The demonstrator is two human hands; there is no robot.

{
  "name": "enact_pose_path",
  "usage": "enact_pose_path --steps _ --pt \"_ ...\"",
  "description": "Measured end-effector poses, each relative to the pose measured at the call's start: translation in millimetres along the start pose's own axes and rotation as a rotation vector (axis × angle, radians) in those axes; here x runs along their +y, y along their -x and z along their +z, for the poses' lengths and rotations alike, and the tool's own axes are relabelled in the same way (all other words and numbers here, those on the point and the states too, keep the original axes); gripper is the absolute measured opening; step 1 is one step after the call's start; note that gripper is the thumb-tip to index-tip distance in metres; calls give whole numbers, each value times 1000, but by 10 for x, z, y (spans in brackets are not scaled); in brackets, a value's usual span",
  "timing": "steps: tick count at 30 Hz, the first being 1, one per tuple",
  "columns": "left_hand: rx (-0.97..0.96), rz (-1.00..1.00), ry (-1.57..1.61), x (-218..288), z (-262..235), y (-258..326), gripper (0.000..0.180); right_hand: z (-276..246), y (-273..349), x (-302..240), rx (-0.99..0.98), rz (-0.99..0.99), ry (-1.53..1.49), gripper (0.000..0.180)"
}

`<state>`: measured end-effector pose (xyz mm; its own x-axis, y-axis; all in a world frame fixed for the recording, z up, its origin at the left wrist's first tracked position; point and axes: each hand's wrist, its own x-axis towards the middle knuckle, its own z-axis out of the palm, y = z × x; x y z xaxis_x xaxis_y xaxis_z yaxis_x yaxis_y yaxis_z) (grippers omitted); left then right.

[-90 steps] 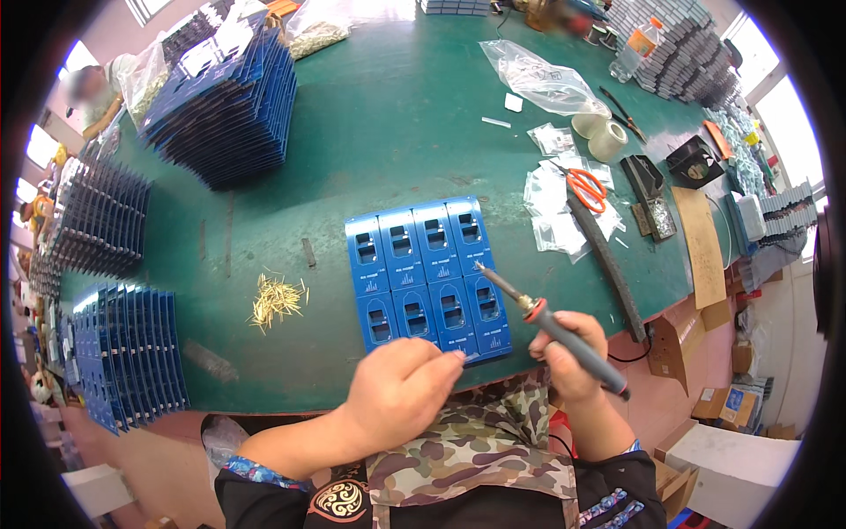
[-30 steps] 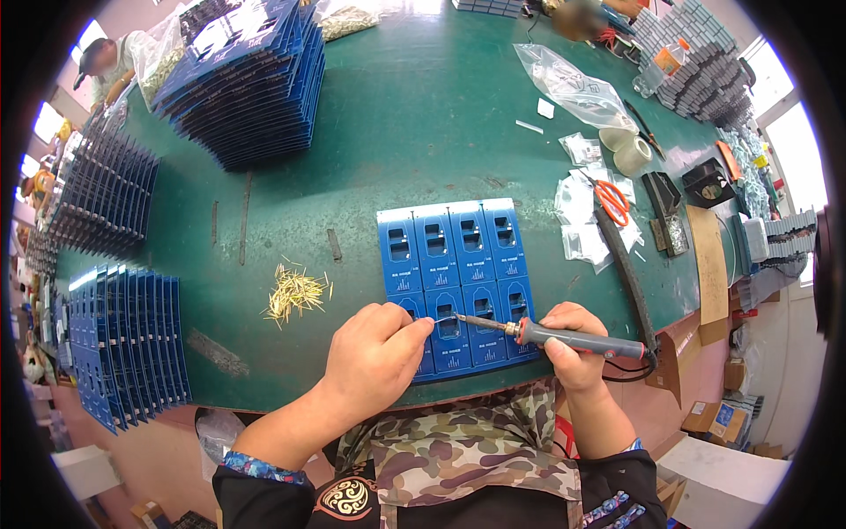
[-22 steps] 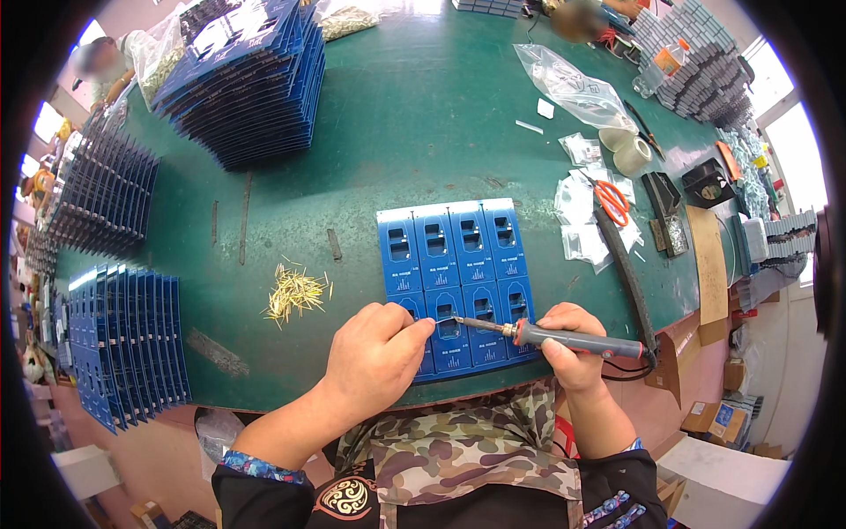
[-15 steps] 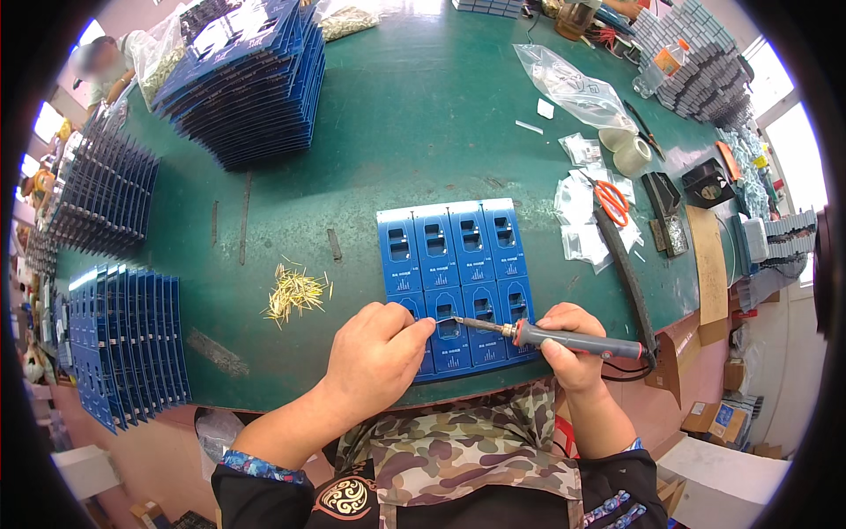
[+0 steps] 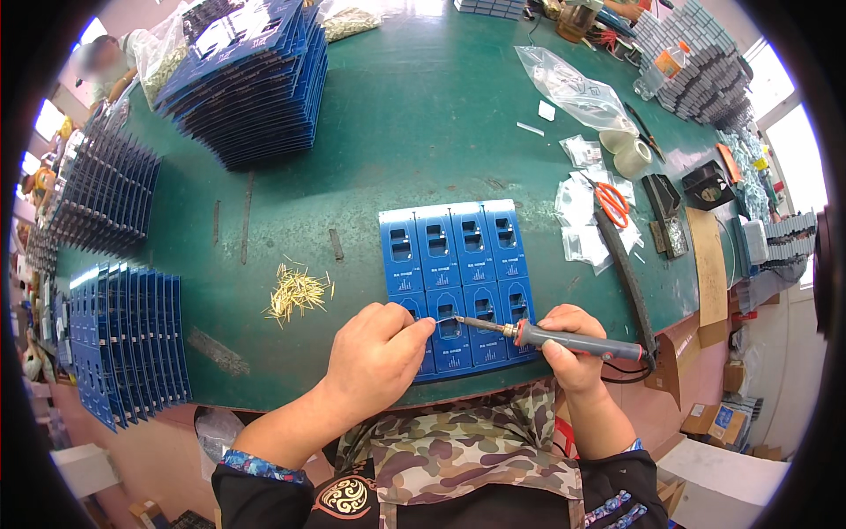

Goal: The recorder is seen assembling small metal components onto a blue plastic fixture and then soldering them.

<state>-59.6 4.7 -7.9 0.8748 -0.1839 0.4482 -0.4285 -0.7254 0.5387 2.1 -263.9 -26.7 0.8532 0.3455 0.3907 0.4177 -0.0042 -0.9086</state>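
**Hidden / unclear**

Lower-left corner of blue panel (image 5: pixel 458 282) covered by left hand (image 5: pixel 374 357). Solder wire at iron tip (image 5: pixel 458 319) too thin to confirm. Panel print unreadable. Far stacks (image 5: pixel 705 75) clipped by fisheye rim.

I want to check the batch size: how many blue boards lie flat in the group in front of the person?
8: four in the far row, four in the near row. The left hand partly covers the near-left one.

Blue panel (image 5: pixel 458 278) glossy plastic; soldering iron (image 5: pixel 564 339) grey grip, metal tip; tabletop (image 5: pixel 423 132) matt green.
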Motion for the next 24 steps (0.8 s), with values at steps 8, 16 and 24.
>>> enact_pose_path --steps 8,16,24 --pt "-12 -5 -10 12 -1 -17 23 -10 -5 20 -29 -30 46 19" --pt "-15 -7 -22 18 1 -15 21 -11 -8 -1 -34 -35 50 19" --pt "-19 23 30 67 -14 48 23 -62 163 13 112 112 -127 20"
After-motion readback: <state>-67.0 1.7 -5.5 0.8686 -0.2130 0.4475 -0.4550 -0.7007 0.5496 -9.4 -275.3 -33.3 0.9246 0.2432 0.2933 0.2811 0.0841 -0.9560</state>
